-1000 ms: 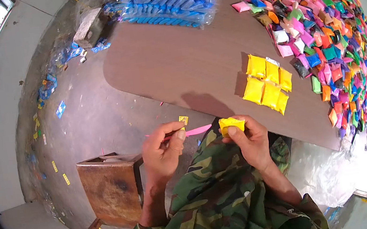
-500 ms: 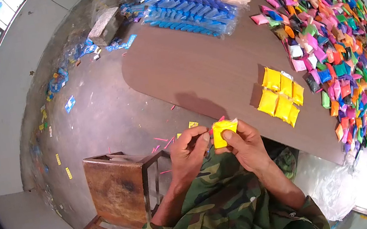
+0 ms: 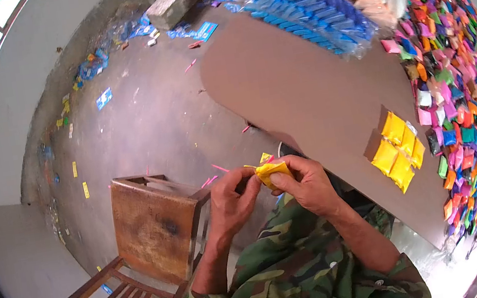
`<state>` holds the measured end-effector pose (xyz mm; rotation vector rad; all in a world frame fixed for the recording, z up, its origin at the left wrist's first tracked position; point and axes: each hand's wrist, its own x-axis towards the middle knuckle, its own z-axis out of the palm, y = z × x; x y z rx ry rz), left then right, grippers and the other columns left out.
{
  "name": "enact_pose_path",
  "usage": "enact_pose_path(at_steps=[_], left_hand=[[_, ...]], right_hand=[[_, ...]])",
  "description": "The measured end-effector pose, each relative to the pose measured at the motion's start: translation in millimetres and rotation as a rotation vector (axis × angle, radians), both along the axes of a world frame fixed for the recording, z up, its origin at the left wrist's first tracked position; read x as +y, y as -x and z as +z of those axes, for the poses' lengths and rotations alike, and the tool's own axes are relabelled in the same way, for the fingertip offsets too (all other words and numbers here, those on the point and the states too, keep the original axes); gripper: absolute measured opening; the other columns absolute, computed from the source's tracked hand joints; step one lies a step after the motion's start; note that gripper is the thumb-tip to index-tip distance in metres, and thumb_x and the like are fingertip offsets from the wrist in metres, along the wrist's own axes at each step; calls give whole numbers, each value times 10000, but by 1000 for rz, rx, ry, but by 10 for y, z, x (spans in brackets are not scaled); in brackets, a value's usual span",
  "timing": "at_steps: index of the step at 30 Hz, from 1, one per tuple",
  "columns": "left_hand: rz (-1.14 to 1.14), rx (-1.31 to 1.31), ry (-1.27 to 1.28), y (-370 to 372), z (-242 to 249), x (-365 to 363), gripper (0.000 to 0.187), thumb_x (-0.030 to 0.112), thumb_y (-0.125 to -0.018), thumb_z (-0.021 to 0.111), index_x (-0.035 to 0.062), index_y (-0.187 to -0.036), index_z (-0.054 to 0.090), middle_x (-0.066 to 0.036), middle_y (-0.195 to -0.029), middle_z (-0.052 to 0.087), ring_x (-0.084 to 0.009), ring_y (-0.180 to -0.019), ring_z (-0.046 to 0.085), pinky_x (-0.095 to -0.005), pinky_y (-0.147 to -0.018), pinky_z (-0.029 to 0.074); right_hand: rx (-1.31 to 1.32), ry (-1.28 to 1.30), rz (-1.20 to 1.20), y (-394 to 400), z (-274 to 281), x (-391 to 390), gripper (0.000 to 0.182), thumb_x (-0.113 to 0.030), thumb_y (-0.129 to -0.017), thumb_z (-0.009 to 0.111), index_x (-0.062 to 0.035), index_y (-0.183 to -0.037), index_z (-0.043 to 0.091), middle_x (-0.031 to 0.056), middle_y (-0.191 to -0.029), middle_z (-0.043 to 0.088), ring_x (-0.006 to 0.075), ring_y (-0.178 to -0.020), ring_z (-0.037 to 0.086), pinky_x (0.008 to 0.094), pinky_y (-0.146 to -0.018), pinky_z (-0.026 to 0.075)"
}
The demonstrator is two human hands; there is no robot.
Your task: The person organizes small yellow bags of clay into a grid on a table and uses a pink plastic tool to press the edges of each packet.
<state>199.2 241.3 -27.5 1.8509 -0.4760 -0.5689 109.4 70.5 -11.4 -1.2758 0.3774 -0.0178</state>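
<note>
A small, plump yellow packet [image 3: 271, 173] is held up in front of my camouflage jacket, just off the table's near edge. My right hand [image 3: 308, 187] grips it, thumb pressed across its face and fingers behind. The fingers of my left hand [image 3: 235, 197] are pinched together at the packet's left corner. Whatever lies between those fingertips besides the packet's edge is hidden. On the brown table [image 3: 304, 90], to the right of my hands, several similar yellow packets [image 3: 398, 153] lie together in a group.
A large heap of colourful packets [image 3: 458, 91] covers the table's right side. Bagged rows of blue packets [image 3: 304, 9] lie at the far end. A wooden chair [image 3: 158, 229] stands at left. Litter, pink strips and a stone block [image 3: 172, 6] are on the floor.
The view has swung left, so the table and heap appear farther right. The yellow packet has tilted from upright to slanted, and my left fingertips have come to its corner.
</note>
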Motion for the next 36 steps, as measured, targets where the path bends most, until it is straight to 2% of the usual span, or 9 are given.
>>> enact_pose_path(at_steps=[4,7,8,11,15,20,27,36], left_hand=[[198,64,41,-196,-148,217,155,98,-981,654,-27,-1063,692,13,-825,644,-54,-753,566,-226,-674,471],[247,91,65,-325,-216,359,161,105,-987,650,-27,-1071,690,6,-839,651,-55,-765,563,-221,-682,463],[265,27,91,-344,-223,366,96,56,-968,667,-24,-1008,702,9,-787,609,-52,-694,529,-232,-600,437],[189,-77,32,-385,-201,423,97,36,-948,682,-19,-1024,708,-19,-781,619,-70,-679,534,-247,-593,440],[106,-194,-34,-423,-196,446,110,8,-905,702,-6,-1011,725,-48,-824,679,-92,-683,595,-259,-615,484],[7,-328,-90,-438,-148,436,125,-11,-881,702,10,-1001,727,-94,-828,687,-146,-669,627,-278,-605,497],[-73,-466,-139,-449,-79,442,132,-12,-866,708,20,-993,723,-100,-854,676,-197,-677,653,-315,-604,522],[-152,-555,-165,-473,-92,501,130,-14,-860,704,34,-980,718,-107,-865,680,-252,-727,687,-351,-631,544]], right_hand=[[104,-4,87,-193,-226,51,270,-165,-1012,631,11,-1217,637,69,-1089,691,116,-935,670,286,-788,599],[195,-95,85,-339,-531,49,288,-204,-1019,622,-7,-1229,630,71,-1089,691,122,-934,675,270,-751,595],[221,-74,86,-386,-618,62,292,-228,-1028,611,-29,-1240,623,60,-1087,688,114,-940,674,253,-722,591],[269,-165,81,-438,-772,79,282,-254,-1022,628,-53,-1220,645,9,-1050,652,74,-914,631,239,-701,585],[282,-197,131,-424,-780,68,297,-299,-1022,636,-67,-1208,647,1,-1053,638,74,-901,626,238,-698,584],[243,-164,181,-387,-804,10,311,-303,-1017,646,-47,-1194,661,7,-1039,649,78,-884,629,252,-702,586],[241,-68,184,-376,-703,2,306,-266,-1001,653,-5,-1159,676,11,-961,652,75,-791,621,253,-698,570],[228,24,201,-366,-701,3,273,-264,-985,665,-13,-1087,695,-11,-867,644,63,-737,594,261,-635,523]])
